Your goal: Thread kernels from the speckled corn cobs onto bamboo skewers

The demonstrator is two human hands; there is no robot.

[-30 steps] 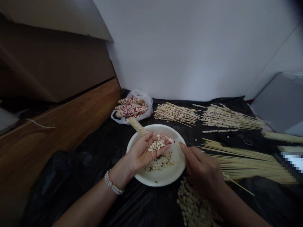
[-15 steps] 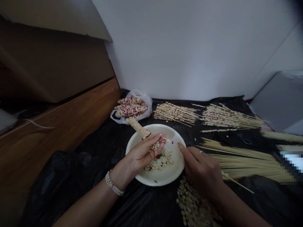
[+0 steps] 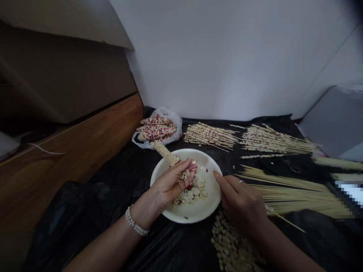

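Note:
My left hand (image 3: 167,185) is over the white bowl (image 3: 214,198). Its thumb and fingertips pinch a pale corn kernel (image 3: 194,162), and more kernels seem to lie in the curled fingers. My right hand (image 3: 241,196) is at the bowl's right rim, closed on a thin wooden skewer (image 3: 200,167). A few white and dark red kernels are threaded near the skewer's tip, which points at the left fingertips. Loose kernels (image 3: 198,192) lie in the bowl. A largely stripped corn cob (image 3: 166,152) leans over the bowl's far left rim, its lower end behind my left hand.
Speckled corn cobs (image 3: 157,132) sit in a white plastic bag (image 3: 178,122). Kernel-threaded skewers lie in two piles (image 3: 208,135) (image 3: 263,139) at the back. Bare skewers (image 3: 295,192) lie to the right. A heap of flat pale pieces (image 3: 229,241) is in front, on black plastic sheeting (image 3: 113,189).
Both hands stay almost in place. The left fingertips have shifted slightly, and the pale kernel at the skewer's tip shows more plainly.

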